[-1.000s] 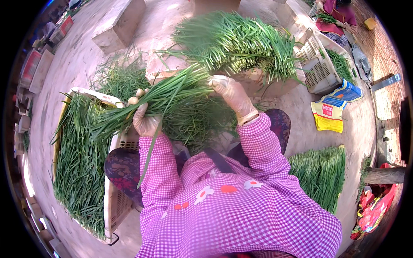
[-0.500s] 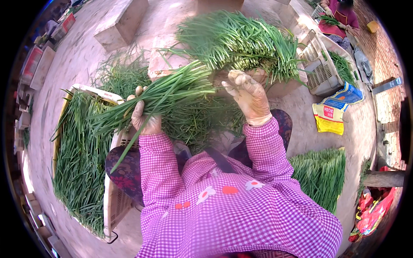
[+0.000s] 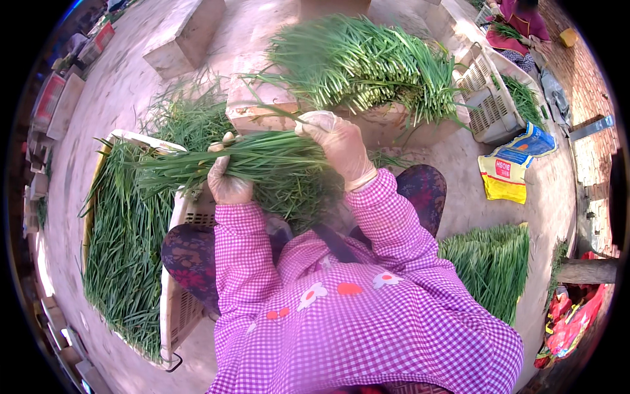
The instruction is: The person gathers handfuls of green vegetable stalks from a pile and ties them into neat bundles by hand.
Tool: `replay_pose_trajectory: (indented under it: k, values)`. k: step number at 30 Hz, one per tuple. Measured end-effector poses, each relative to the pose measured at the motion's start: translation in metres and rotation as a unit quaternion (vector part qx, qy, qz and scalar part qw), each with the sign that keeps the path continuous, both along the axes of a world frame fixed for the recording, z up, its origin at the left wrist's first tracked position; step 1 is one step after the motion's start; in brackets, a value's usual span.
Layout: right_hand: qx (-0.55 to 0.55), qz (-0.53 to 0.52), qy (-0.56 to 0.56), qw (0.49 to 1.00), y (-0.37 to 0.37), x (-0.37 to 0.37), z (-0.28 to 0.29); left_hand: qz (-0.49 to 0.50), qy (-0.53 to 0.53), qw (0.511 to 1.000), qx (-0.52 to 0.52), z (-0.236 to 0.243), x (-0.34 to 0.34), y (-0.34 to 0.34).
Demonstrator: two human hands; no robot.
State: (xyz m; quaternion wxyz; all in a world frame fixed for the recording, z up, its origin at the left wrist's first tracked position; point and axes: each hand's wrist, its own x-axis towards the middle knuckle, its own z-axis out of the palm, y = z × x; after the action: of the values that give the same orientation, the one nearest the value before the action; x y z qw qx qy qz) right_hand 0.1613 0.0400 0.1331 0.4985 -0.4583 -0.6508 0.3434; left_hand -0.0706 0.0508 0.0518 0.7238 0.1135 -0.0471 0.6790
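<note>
My gloved left hand (image 3: pixel 228 180) is closed round the middle of a bunch of garlic chives (image 3: pixel 272 154), its leafy tips pointing left. At the stem end of the bunch, my gloved right hand (image 3: pixel 338 146) curls its fingers over the chives. A loose blade sticks out up and left from that hand. The stem ends are hidden behind the right hand. Beyond both hands, a large heap of garlic chives (image 3: pixel 367 62) lies on a low block (image 3: pixel 387 128), pale stem ends facing me.
A crate (image 3: pixel 172 289) full of chives stands at my left. Loose leaves (image 3: pixel 289 190) litter the ground between my knees. More chives (image 3: pixel 489 269) stand upright at my right, near a yellow-and-blue bag (image 3: pixel 505 174). Another crate (image 3: pixel 485 98) and a seated person (image 3: pixel 518 26) are at far right.
My right hand has moved left and closed on the stem end of the bunch. The bunch now lies more level. My left hand keeps its hold.
</note>
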Motion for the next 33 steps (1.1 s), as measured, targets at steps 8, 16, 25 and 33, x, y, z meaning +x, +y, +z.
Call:
replay_pose_trajectory:
  k: [8,16,25,33]
  values:
    - [-0.055,-0.162,-0.124,0.977,0.005,0.119,-0.011,0.043,-0.054,0.997,-0.026,0.01,-0.021,0.005]
    - [0.177,-0.085,-0.24,0.951,0.004,0.03,0.016,0.028,-0.006,0.999,-0.027,0.01,-0.014,0.001]
    - [0.113,-0.046,-0.295,0.948,0.007,0.068,-0.008,0.008,-0.031,0.991,-0.131,0.022,-0.023,-0.003]
    - [-0.038,-0.002,-0.087,0.995,-0.008,0.041,0.013,0.055,-0.031,0.995,-0.083,0.018,-0.022,-0.001]
